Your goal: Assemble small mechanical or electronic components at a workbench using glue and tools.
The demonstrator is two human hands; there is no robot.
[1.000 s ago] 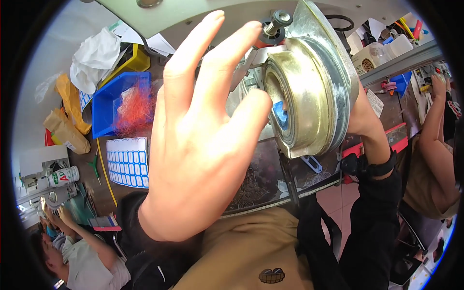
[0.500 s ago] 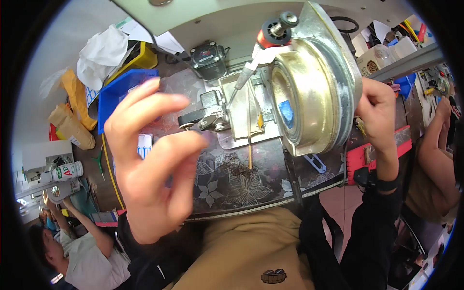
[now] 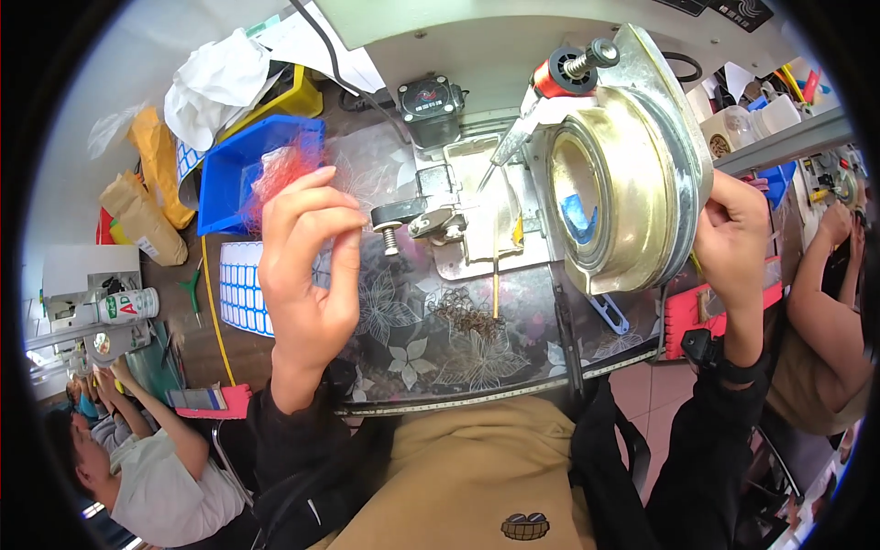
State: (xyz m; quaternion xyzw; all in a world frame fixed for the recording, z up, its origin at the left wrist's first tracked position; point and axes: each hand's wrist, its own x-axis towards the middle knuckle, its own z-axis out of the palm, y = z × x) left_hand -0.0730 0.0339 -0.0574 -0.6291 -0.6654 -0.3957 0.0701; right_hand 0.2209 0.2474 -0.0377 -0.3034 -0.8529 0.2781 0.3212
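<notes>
My left hand (image 3: 310,261) is raised over the left part of the bench, thumb and fingertips drawn together; anything between them is too small to make out. Behind its fingers lies a tangle of fine red fibres (image 3: 286,172) at a blue plastic bin (image 3: 229,174). My right hand (image 3: 733,234) is curled at the far side of a bench machine's upright metal plate (image 3: 674,137), which hides its fingertips and what they grip. Left of that plate is the machine's wide brass-coloured wheel (image 3: 623,197). A pointed arm (image 3: 513,142) reaches down to the metal bed (image 3: 481,229).
Dark fibre scraps (image 3: 469,314) and a thin stick (image 3: 496,289) lie by the machine. A blue-and-white label sheet (image 3: 243,284), green tool (image 3: 192,291) and yellow bin (image 3: 293,101) are on the left. A red tray (image 3: 678,321) lies right. Other people sit at both sides.
My left hand has moved away toward the blue bin, and its spread fingers have come together. My right hand stays at the metal plate. The whole view has shifted slightly.
</notes>
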